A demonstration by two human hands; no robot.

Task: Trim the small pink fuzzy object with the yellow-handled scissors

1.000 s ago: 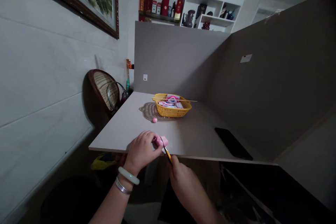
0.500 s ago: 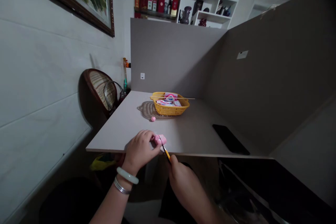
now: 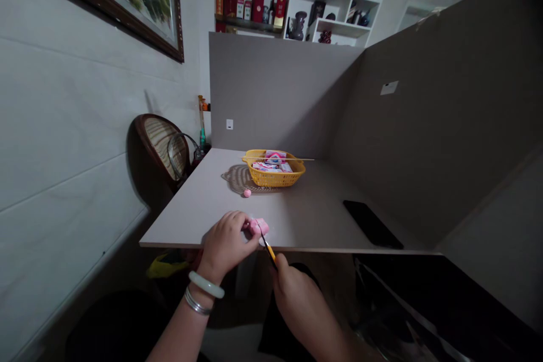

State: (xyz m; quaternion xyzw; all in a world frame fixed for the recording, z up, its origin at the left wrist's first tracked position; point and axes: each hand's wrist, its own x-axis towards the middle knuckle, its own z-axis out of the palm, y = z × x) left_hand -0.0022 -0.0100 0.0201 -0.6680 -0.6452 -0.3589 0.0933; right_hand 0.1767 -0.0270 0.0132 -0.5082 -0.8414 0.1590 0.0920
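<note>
A pale grey desk (image 3: 190, 212) fills the middle of the view, hemmed in by grey partition panels (image 3: 275, 93) at the far side and right, with its near edge running just under the hands. Open desktop lies between the hands and a yellow plastic basket (image 3: 275, 176) near the far edge, and more lies to their right, up to a black smartphone (image 3: 372, 224). A small pink ball (image 3: 247, 193) sits just in front of the basket. The left hand (image 3: 224, 243), arm angled in from below, curls closed around a pink lump (image 3: 259, 227) at the desk's edge. The right hand (image 3: 299, 308), below the edge, grips a yellow-handled tool (image 3: 268, 249), probably a craft knife, whose thin dark tip meets the lump.
</note>
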